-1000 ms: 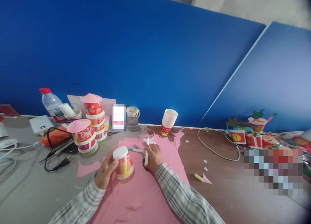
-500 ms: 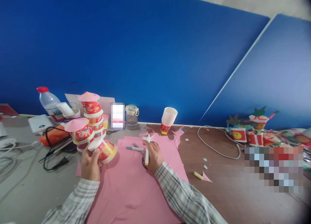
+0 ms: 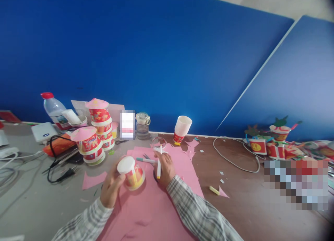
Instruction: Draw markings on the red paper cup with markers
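Observation:
My left hand (image 3: pixel 111 187) is closed round a red patterned paper cup (image 3: pixel 132 172), held upside down and tilted with its white base up, over the pink paper sheet (image 3: pixel 153 206). My right hand (image 3: pixel 165 168) rests on the sheet and grips a white marker (image 3: pixel 159 161) that points away from me. A teal pen (image 3: pixel 144 160) and scissors (image 3: pixel 147 157) lie on the sheet just left of my right hand.
Two stacks of red cups with pink cone lids (image 3: pixel 90 143) stand at the left, by a water bottle (image 3: pixel 53 108), a black cable (image 3: pixel 58 162) and a glass jar (image 3: pixel 143 125). A stack of white cups (image 3: pixel 182 127) leans behind. A white cable (image 3: pixel 235 157) and decorated cups (image 3: pixel 271 143) lie right.
My left hand carried the cup left toward the stacks, then brought it back over the pink sheet beside my right hand. My right hand has stayed put with the marker.

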`<state>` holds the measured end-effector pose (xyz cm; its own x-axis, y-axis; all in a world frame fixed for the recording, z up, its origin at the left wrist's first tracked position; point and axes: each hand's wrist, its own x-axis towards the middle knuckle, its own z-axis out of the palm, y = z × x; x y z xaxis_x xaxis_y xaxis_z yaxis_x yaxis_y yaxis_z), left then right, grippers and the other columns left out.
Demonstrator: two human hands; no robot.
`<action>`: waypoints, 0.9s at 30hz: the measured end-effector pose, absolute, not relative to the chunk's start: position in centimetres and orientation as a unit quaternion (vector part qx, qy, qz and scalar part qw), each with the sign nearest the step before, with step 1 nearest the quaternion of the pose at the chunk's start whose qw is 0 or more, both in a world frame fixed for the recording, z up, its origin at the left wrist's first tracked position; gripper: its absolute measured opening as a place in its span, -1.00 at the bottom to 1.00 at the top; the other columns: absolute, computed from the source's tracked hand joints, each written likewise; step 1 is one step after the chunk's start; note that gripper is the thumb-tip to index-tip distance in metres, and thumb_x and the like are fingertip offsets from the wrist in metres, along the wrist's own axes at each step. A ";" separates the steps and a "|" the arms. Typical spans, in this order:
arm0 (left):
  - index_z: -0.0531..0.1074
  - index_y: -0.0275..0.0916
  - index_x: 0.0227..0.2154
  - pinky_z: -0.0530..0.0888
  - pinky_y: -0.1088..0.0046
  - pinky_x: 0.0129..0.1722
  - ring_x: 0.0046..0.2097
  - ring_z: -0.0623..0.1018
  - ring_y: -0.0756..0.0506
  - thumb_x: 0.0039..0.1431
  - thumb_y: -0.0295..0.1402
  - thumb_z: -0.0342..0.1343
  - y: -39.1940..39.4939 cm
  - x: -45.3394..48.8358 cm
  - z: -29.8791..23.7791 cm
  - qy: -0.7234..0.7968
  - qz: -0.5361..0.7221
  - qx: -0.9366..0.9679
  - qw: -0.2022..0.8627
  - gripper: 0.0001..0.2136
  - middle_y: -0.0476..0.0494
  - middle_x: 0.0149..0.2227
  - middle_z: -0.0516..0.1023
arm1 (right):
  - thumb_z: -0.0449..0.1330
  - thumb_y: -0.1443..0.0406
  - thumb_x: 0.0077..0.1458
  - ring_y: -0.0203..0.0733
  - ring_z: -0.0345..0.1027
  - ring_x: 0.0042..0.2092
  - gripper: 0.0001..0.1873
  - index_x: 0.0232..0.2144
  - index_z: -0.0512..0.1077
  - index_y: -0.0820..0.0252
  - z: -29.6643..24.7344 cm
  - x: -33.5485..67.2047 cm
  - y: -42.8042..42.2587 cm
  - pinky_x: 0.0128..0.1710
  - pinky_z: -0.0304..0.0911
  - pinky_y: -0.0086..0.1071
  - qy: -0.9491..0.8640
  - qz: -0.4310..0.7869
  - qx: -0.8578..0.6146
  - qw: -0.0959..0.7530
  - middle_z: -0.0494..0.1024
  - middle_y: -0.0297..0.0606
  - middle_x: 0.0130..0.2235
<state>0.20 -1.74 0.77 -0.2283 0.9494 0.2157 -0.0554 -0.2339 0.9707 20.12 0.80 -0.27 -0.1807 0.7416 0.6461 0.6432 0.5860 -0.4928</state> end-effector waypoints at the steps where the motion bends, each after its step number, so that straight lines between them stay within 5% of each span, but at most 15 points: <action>1: 0.34 -0.20 -0.22 0.37 0.25 -0.13 -0.12 0.38 -0.26 -0.37 0.03 0.17 -2.2 0.4 0.6 0.463 0.613 0.489 0.414 -0.41 -0.13 -0.19 0.44 | 0.06 0.42 -0.06 0.06 0.28 -0.25 -0.51 -0.02 0.18 0.13 -0.3 20.1 0.8 -0.19 0.17 -0.06 -0.765 0.054 -0.453 0.455 0.44 -0.16 -0.26; 8: 0.25 -0.08 -0.12 0.36 0.23 -0.10 -0.05 0.32 -0.26 -0.26 -0.15 0.17 -3.7 0.5 -0.1 0.398 0.495 0.615 0.467 -0.47 -0.08 -0.09 0.37 | 0.07 0.42 -0.06 0.05 0.29 -0.27 -0.53 -0.04 0.20 0.13 -0.4 19.9 0.8 -0.22 0.18 -0.09 -0.762 0.054 -0.461 0.451 0.45 -0.17 -0.28; 27: 0.21 -0.15 -0.09 0.16 0.15 0.03 0.02 0.23 -0.26 -0.28 -0.04 0.14 -1.7 -0.1 0.5 0.437 0.537 0.580 0.428 -0.39 -0.14 -0.06 0.33 | 0.10 0.39 -0.06 0.03 0.32 -0.27 -0.52 -0.03 0.19 0.20 2.8 22.8 0.3 -0.26 0.20 -0.17 -0.786 0.046 -0.470 0.400 0.48 -0.10 -0.25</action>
